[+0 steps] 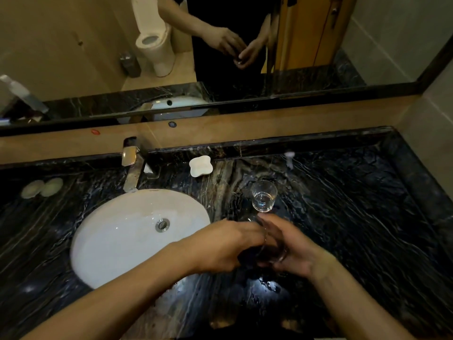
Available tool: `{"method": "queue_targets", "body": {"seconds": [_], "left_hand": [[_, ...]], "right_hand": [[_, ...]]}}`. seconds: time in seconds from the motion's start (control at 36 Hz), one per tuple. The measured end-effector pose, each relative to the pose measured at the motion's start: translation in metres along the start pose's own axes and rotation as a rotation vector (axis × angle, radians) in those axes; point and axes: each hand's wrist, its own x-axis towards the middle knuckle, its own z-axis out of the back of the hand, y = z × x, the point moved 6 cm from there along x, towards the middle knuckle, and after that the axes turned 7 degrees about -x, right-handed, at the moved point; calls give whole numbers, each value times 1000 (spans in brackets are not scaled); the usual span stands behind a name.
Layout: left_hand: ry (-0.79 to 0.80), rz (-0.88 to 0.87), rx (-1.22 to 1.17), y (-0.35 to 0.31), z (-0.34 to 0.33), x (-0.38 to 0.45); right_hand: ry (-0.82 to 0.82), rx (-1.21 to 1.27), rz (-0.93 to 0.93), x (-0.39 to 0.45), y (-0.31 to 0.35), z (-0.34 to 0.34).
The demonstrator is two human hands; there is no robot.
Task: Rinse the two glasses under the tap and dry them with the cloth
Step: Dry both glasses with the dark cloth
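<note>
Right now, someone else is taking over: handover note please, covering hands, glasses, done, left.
Left hand and right hand both hold one glass above the counter, right of the sink.
Second glass stands upright on the counter just behind the hands.
Tap shows no running water.
No cloth in view.
Done: cannot tell whether either glass has been rinsed.
Left: rinse as needed, find the cloth, dry both.
</note>
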Motion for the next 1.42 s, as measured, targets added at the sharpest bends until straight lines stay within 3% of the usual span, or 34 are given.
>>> {"method": "queue_targets", "body": {"seconds": [0.06, 0.14, 0.22, 0.31, 0.36, 0.44, 0.5, 0.53, 0.64, 0.69, 0.75, 0.81, 0.86, 0.92, 1.06, 1.11, 1.19, 1.25, 1.31, 1.36, 1.42], "left_hand": [[-76, 44, -113, 4, 4, -2], [-330, 324, -631, 22, 7, -4], [-457, 530, -1065, 28, 2, -4], [-422, 538, -1084, 19, -1, -1], [-358, 440, -850, 12, 5, 0], [-220, 198, -243, -1, 14, 3], [-143, 99, -88, -2, 13, 2], [-126, 101, -102, -1, 13, 1], [-216, 369, -413, 23, 15, -4], [-295, 510, -645, 35, 14, -8], [-381, 614, -850, 36, 12, -9], [-419, 640, -909, 31, 9, -6], [-405, 601, -883, 24, 6, -2], [-335, 516, -717, 19, 9, -1], [27, 119, -289, -7, 19, 1], [136, 85, -278, -13, 24, 2], [150, 155, -353, -3, 43, -3], [96, 232, -410, 9, 60, -12], [-55, 309, -483, 23, 72, -18], [-324, 373, -541, 31, 72, -20], [-641, 377, -452, 33, 63, -24]], "right_hand": [[-43, -1, 145, -2, 4, -3], [-253, 117, 684, -4, 10, 5], [-463, -99, 906, -9, 7, 2], [-584, -126, 930, -14, 13, 2], [-571, -34, 803, -12, 16, 5], [-296, -27, 313, -4, 10, 4], [-107, -159, 125, -9, 7, -1], [-70, -213, 121, -9, 7, -1], [-91, -264, 505, -10, 21, 5], [-103, -680, 678, -14, 27, 2], [-328, -1222, 768, -16, 27, -2], [-613, -1417, 885, -23, 31, -9], [-707, -1359, 900, -27, 35, -14], [-607, -1282, 801, -26, 42, -9], [114, -998, 518, -22, 39, 0], [329, -891, 414, -22, 31, -2], [489, -685, 317, -18, 20, 2], [541, -465, 283, -16, 14, 7], [466, -281, 294, -12, 10, 18], [259, -201, 334, -3, 8, 29], [67, -105, 378, 1, 8, 33]]}}
